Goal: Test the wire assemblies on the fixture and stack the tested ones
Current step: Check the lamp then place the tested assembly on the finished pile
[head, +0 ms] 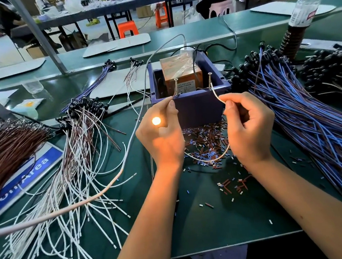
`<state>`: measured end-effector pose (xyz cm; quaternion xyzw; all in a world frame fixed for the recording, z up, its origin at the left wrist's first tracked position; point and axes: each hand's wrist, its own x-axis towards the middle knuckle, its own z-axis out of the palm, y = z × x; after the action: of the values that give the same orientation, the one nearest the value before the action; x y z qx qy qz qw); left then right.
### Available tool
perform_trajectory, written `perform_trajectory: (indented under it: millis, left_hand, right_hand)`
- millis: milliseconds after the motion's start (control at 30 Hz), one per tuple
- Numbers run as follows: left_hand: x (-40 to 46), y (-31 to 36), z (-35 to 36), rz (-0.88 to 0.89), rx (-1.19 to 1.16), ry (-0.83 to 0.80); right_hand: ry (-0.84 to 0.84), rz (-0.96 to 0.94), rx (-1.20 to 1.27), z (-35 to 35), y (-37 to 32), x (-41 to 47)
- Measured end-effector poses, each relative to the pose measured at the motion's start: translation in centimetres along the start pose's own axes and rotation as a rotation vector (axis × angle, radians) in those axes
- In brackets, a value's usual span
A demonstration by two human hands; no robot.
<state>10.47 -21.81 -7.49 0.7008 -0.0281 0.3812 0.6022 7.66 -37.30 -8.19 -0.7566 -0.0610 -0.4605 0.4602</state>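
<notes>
1. The wire assembly [208, 159] is on test right now: its white lead loops low between the two hands, one end pressed to the left screw post [176, 87], the other reaching up to the right screw post [210, 80] on the purple fixture box [195, 106].
2. The lamp [156, 121] glows amber against the left hand [162, 134], so the circuit appears to be closing.
3. Left grip: thumb and forefinger pinch the wire end at the left post. Right hand [247, 126]: its grip pinches the white lead just below the right post, other fingers curled.
4. Risk here: either end could slip off its bare screw, killing the light and reading as a false fail. A loose pinch or a tug on the loop would do it.
5. Second risk: fingertips sit very close to the live posts.
6. Outward: a white-and-brown wire pile [79, 159] fans out on the left of the green counter [216, 219], a blue wire bundle [311, 116] lies to the right; mixing them up would spoil the sort.
7. Cut insulation bits [206, 140] litter the counter under the loop and could snag the lead.
</notes>
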Motion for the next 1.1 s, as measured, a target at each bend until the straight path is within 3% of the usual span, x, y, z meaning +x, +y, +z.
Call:
perform_trajectory:
  millis: [300,467,600,800,933,1100]
  left_hand:
    - [-0.1,0.5,-0.1,-0.042,-0.029,-0.012]
    - [-0.5,1.3,-0.5,0.080,-0.083,0.058]
    - [-1.4,3.4,1.9,-0.011,-0.166,0.003]
    - [-3.0,7.7,9.7,-0.305,-0.233,-0.345]
    - [-6.1,11.1,16.7,-0.587,-0.315,-0.617]
    - [-10.4,15.5,23.8,-0.788,-0.368,-0.859]
  right_hand:
    - [-0.006,0.001,0.006,0.0,0.1,0.0]
    - [0.066,0.068,0.029,-0.1,0.2,0.0]
    - [0.102,0.075,-0.034,-1.4,-0.3,0.7]
    - [0.166,0.142,-0.213,-9.8,1.0,3.6]
    - [0.310,0.334,-0.409,-18.4,4.0,6.5]
    - [0.382,0.509,-0.688,-29.1,6.2,7.5]
